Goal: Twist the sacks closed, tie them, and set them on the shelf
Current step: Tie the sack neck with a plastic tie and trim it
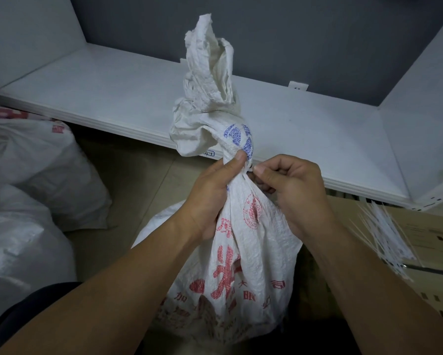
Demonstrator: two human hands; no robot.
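Both forearms reach in from below. Left hand point(212, 190) wrapped tight round twisted neck of sack point(243, 252), thumb on top. Right hand point(289, 190) pinches at same neck, fingers curled. Sack stands upright on floor before white shelf point(112, 98). More sacks point(35, 160) at left; white ties point(384, 234) at right.

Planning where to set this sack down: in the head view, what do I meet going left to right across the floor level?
Other white sacks → left hand on the twisted neck → the sack → right hand → bundle of white ties on a cardboard box.
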